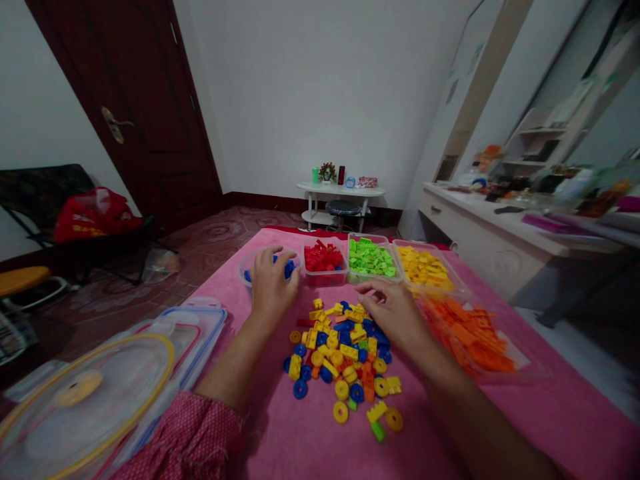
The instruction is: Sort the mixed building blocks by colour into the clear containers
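Note:
A pile of mixed plastic building pieces (345,357), yellow, blue, orange and green, lies on a pink cloth (300,440). My left hand (273,283) reaches over the clear container of blue pieces (246,268), fingers curled down; what they hold is hidden. My right hand (395,310) rests on the far right edge of the pile, fingers bent together onto the pieces. Behind the pile stand clear containers of red pieces (325,259), green pieces (371,259), yellow pieces (425,267) and orange pieces (467,333).
Several clear container lids (115,393) are stacked at the left front. A white desk (480,220) with clutter runs along the right. A small white table (340,193), a dark door (135,107) and a chair with a red bag (93,213) stand beyond.

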`<state>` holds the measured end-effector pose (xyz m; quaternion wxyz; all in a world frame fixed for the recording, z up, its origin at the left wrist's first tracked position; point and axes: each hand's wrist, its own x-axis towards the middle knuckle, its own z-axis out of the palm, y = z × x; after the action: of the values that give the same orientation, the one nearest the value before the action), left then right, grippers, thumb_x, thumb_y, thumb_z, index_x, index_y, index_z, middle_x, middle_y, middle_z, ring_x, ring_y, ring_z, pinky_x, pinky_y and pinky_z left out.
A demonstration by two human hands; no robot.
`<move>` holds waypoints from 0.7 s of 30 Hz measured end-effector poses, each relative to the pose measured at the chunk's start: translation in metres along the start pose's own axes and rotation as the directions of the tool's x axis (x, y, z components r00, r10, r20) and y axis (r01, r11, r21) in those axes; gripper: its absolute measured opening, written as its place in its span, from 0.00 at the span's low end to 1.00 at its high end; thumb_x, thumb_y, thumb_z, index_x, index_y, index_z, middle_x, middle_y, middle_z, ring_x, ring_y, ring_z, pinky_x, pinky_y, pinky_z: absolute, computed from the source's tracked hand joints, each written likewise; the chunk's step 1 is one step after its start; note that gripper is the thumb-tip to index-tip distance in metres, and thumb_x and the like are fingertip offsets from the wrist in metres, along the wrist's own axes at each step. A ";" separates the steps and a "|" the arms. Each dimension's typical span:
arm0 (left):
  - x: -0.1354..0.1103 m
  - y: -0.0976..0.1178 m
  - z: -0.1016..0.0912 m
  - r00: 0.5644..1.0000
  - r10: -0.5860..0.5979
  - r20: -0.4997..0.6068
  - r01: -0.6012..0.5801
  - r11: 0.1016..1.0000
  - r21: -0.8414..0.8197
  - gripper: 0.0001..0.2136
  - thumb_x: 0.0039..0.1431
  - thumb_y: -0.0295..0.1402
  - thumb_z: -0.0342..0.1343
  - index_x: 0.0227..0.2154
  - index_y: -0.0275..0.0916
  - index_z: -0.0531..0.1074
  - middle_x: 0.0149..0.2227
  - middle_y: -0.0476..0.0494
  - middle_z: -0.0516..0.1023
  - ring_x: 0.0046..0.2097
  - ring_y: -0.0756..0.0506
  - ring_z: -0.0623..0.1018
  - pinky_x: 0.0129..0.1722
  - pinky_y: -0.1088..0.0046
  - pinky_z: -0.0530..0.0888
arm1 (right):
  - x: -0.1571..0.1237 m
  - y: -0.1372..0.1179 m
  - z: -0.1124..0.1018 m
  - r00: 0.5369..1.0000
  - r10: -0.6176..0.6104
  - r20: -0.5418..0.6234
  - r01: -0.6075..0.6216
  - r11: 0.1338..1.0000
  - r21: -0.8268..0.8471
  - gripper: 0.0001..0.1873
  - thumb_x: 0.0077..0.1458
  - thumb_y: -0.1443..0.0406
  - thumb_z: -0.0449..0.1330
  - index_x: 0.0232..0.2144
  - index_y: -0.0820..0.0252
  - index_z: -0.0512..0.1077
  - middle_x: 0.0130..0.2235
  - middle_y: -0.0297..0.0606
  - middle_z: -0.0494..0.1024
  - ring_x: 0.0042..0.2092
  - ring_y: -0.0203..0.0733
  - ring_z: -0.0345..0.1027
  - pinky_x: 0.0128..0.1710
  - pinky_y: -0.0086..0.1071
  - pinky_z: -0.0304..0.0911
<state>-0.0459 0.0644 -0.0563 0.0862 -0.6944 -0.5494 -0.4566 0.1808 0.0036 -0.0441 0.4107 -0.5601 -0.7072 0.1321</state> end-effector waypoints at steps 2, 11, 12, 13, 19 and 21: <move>-0.002 0.012 0.000 0.993 0.094 0.066 -0.082 0.984 -0.157 0.08 0.56 0.31 0.54 0.37 0.41 0.76 0.42 0.41 0.76 0.45 0.42 0.74 0.46 0.66 0.69 | -0.002 0.006 0.005 0.996 0.001 0.085 -0.001 1.000 0.002 0.10 0.50 0.71 0.55 0.30 0.60 0.77 0.31 0.36 0.78 0.31 0.37 0.69 0.32 0.30 0.62; -0.010 0.020 -0.010 0.665 0.022 0.747 -0.131 0.988 0.087 0.07 0.43 0.26 0.60 0.26 0.43 0.80 0.27 0.43 0.80 0.30 0.44 0.78 0.27 0.75 0.67 | -0.015 0.010 0.027 0.980 -0.009 0.201 0.060 0.967 -0.247 0.18 0.49 0.72 0.58 0.43 0.56 0.75 0.44 0.39 0.74 0.45 0.42 0.68 0.44 0.31 0.60; -0.011 0.021 -0.011 0.596 -0.031 0.803 -0.146 0.978 0.146 0.07 0.42 0.27 0.60 0.26 0.43 0.80 0.29 0.42 0.80 0.32 0.43 0.79 0.28 0.74 0.69 | -0.016 0.012 0.028 0.976 0.015 0.218 0.048 0.960 -0.277 0.18 0.49 0.70 0.59 0.44 0.55 0.75 0.44 0.39 0.74 0.46 0.42 0.68 0.43 0.31 0.59; -0.011 0.022 -0.012 0.540 -0.076 0.838 -0.161 0.968 0.191 0.08 0.42 0.28 0.61 0.27 0.43 0.80 0.31 0.41 0.81 0.34 0.41 0.79 0.29 0.73 0.70 | -0.017 0.015 0.028 0.971 0.035 0.235 0.038 0.954 -0.298 0.18 0.50 0.69 0.59 0.44 0.55 0.75 0.44 0.39 0.74 0.45 0.42 0.68 0.42 0.31 0.59; -0.010 0.028 -0.014 0.505 -0.154 0.849 -0.181 0.943 0.278 0.10 0.44 0.28 0.58 0.31 0.42 0.80 0.37 0.38 0.81 0.40 0.36 0.80 0.32 0.68 0.72 | -0.016 0.022 0.031 0.976 0.079 0.203 -0.007 0.943 -0.333 0.10 0.50 0.67 0.59 0.37 0.56 0.74 0.39 0.35 0.76 0.38 0.40 0.69 0.35 0.30 0.56; -0.007 0.027 -0.016 0.512 -0.145 0.847 -0.172 0.948 0.266 0.09 0.44 0.28 0.57 0.29 0.41 0.80 0.35 0.37 0.81 0.38 0.38 0.79 0.31 0.70 0.70 | -0.014 0.020 0.031 0.982 0.106 0.157 -0.052 0.947 -0.316 0.09 0.50 0.66 0.59 0.36 0.57 0.73 0.34 0.35 0.76 0.34 0.39 0.68 0.32 0.29 0.55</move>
<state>-0.0322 0.0393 -0.0421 -0.0829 -0.8095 -0.5798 0.0417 0.1724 0.0061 -0.0826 0.2495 -0.6322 -0.7288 0.0835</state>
